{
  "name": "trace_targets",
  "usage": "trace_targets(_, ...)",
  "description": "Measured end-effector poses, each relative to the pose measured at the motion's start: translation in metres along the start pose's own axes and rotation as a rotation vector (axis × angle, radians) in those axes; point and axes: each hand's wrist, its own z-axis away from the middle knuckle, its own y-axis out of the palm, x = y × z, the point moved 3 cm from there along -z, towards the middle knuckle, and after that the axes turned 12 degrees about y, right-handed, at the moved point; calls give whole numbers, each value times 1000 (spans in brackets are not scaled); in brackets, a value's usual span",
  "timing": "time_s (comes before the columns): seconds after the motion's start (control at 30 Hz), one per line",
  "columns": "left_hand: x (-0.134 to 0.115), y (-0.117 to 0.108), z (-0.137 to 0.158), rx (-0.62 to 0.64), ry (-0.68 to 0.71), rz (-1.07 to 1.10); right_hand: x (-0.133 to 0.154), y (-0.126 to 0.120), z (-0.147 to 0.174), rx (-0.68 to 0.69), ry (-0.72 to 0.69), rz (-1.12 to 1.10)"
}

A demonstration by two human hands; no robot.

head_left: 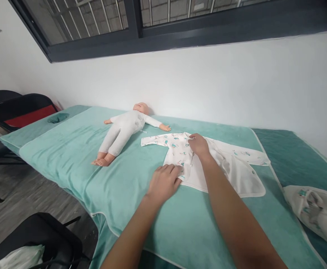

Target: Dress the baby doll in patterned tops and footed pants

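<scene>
Head view: saw doll point(129, 121), crumpled cloth point(300, 201) flanking printed shirt point(177, 147), right grip point(200, 145) pinching it; couldn't tell left grip's point(163, 182) state.

A white-clothed doll point(122, 125) lies on the green-covered bed point(76, 138), its head close to the far edge. Right of it, a printed baby shirt point(176, 147) lies spread open; the left hand point(163, 183) touches its hem, toward the near edge, the right hand point(199, 145) its neckline. Bundled printed cloth point(314, 211) sits toward the bed's right end.
</scene>
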Motion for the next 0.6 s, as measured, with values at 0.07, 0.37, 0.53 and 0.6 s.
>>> trace_targets(0.07, 8, 0, 1, -73, -143, 98, 3, 1, 2, 53, 1, -82)
trace_targets(0.37, 48, -6, 27, -788, -863, 438, 28, 22, 31, 461, -34, -545)
trace_targets(0.53, 51, -2, 26, -743, -811, 390, 23, 29, 30, 452, -101, -428)
trace_targets(0.6, 55, -2, 24, -715, -783, 334, 22, 31, 30, 428, -165, -354)
